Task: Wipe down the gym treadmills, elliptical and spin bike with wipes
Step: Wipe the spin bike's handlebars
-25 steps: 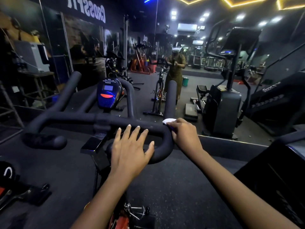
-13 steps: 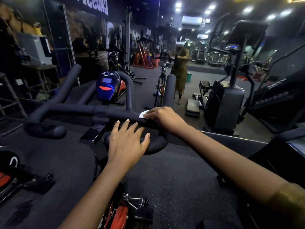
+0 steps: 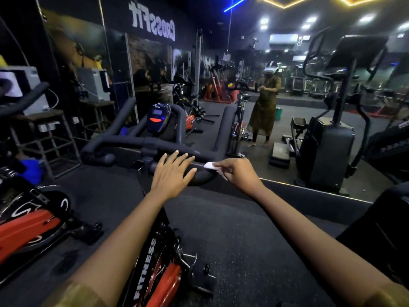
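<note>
**Status: spin bike, handlebar stage**

1. Left grip [image 3: 171,173]: hand is flat, fingers straight and spread. The palm rests on the near curved bar of the handlebar [image 3: 132,142], just R of the centre clamp. It holds nothing.
2. Right grip [image 3: 238,173]: fingers are curled and pinch the wipe [image 3: 209,165]. Its thumb can't be made out.
3. Wipe: white, small and bunched up. It is pressed on the handlebar's R bend, where the crossbar turns toward the forward horn, just beside the left grip's fingertips. The two hands are near each other but not touching.
4. Spin bike [image 3: 159,269]: red/black frame with "FITNESS" lettering, below and between the forearms. The handlebar is matte black w/ two forward horns. The console [image 3: 158,117] sits ahead of the crossbar; its small screen is lit, with an orange mark below.

**Surroundings**

- Mirror wall [image 3: 309,189] stands ahead of the bike. It reflects a person standing at a bike, plus other gym machines.
- A tall black machine [image 3: 327,151] at R; can't tell if it is real or a reflection.
- A second red/black bike [image 3: 26,229] at L, lower down.
- A metal stool [image 3: 44,129] at far L w/ a grey box on top.
- Reversed "CrossFit" lettering [image 3: 152,21] on the upper wall.
- Floor [image 3: 243,240]: dark speckled rubber.
</note>
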`<state>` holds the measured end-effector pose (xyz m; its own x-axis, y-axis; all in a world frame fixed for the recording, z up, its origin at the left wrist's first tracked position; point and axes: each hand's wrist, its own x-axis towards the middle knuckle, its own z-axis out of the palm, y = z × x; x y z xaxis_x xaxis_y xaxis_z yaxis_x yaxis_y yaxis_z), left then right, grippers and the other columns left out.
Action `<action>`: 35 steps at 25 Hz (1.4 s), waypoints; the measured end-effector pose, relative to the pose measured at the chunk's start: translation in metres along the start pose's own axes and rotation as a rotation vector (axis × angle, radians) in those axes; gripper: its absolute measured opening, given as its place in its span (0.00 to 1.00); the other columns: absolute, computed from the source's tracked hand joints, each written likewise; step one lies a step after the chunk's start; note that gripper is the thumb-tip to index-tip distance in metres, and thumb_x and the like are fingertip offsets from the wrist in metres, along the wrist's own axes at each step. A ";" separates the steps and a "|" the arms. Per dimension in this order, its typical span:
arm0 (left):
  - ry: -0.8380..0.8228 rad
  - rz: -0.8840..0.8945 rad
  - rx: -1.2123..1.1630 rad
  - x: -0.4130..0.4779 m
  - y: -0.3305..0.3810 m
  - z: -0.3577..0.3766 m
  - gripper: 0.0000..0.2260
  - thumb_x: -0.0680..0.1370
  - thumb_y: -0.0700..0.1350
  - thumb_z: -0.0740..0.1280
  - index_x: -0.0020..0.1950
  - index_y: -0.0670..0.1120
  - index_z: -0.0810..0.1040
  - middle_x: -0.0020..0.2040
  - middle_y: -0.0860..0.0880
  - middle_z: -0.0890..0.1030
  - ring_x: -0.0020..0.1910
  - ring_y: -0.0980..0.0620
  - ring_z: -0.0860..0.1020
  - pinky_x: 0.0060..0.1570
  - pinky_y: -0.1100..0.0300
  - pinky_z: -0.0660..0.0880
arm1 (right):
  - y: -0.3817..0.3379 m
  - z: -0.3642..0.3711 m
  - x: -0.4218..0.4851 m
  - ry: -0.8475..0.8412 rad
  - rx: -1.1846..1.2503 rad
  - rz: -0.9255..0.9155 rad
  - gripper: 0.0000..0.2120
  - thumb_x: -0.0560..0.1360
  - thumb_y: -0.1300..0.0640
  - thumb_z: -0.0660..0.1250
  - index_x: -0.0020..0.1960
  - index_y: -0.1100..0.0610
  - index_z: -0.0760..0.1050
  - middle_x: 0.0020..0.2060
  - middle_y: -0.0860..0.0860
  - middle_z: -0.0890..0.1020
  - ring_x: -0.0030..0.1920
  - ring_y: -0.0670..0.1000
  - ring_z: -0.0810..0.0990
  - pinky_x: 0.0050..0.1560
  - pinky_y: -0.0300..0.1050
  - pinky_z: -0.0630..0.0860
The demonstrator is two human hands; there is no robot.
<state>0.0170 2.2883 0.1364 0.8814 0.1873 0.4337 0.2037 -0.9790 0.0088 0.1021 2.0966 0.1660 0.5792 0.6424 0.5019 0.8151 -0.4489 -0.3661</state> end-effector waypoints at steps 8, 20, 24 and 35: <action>-0.122 -0.168 -0.249 -0.151 0.056 0.007 0.29 0.79 0.61 0.47 0.78 0.51 0.55 0.78 0.51 0.54 0.78 0.51 0.48 0.74 0.55 0.41 | -0.024 0.005 -0.116 -0.050 0.170 -0.001 0.10 0.71 0.66 0.66 0.45 0.58 0.84 0.33 0.52 0.84 0.39 0.43 0.81 0.39 0.23 0.66; -0.428 -0.728 -0.302 -0.450 0.057 -0.001 0.24 0.82 0.54 0.56 0.77 0.49 0.59 0.76 0.48 0.61 0.76 0.49 0.57 0.74 0.48 0.53 | -0.142 0.094 -0.278 -0.540 0.239 -0.142 0.12 0.72 0.64 0.65 0.54 0.57 0.82 0.48 0.56 0.84 0.50 0.52 0.82 0.47 0.40 0.71; -0.519 -0.861 -0.243 -0.576 0.059 -0.027 0.24 0.82 0.54 0.56 0.76 0.49 0.60 0.76 0.47 0.62 0.75 0.50 0.60 0.73 0.50 0.56 | -0.219 0.113 -0.353 -0.696 0.256 -0.236 0.14 0.72 0.66 0.64 0.57 0.58 0.80 0.52 0.57 0.82 0.55 0.55 0.80 0.46 0.36 0.68; -0.516 -1.337 -0.267 -0.932 0.101 -0.179 0.23 0.83 0.53 0.54 0.77 0.46 0.58 0.76 0.45 0.60 0.75 0.48 0.60 0.72 0.55 0.57 | -0.478 0.160 -0.594 -1.072 0.345 -0.508 0.13 0.73 0.60 0.66 0.56 0.53 0.81 0.53 0.54 0.82 0.55 0.53 0.80 0.54 0.45 0.75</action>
<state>-0.8599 2.0000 -0.1060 0.1650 0.9028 -0.3972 0.9448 -0.0291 0.3265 -0.6334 2.0292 -0.0824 -0.2354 0.9535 -0.1882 0.8056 0.0831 -0.5866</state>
